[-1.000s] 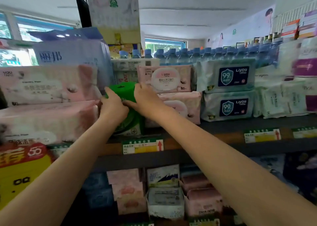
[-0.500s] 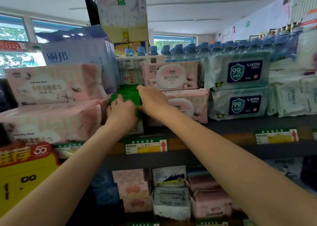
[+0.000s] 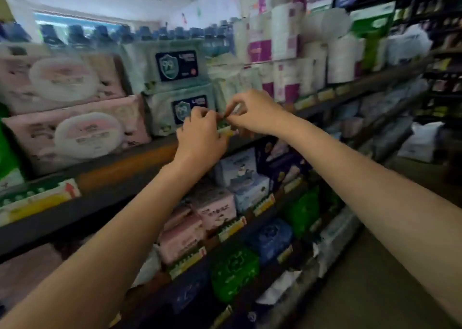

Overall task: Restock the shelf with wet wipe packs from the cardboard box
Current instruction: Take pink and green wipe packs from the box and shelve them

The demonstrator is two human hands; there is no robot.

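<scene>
Wet wipe packs filled the upper shelf: two pink packs were stacked at its left end, and just right of them two pale blue-grey packs with dark shield labels stood one on the other, the lower one close to the shelf's front edge. A sliver of a green pack showed at the far left edge of the view. Both hands met at that front edge, in front of the lower blue-grey pack. The left hand had its fingers curled over a small green-and-yellow price tag on the edge strip, and the right hand pinched at the same spot with thumb and forefinger (the picture was blurred, so what exactly sat between the fingertips could not be told). Neither hand held a pack. Another price tag sat on the edge further left. White paper rolls stood toward the right end, and lower shelves carried pink, blue and green packs.
</scene>
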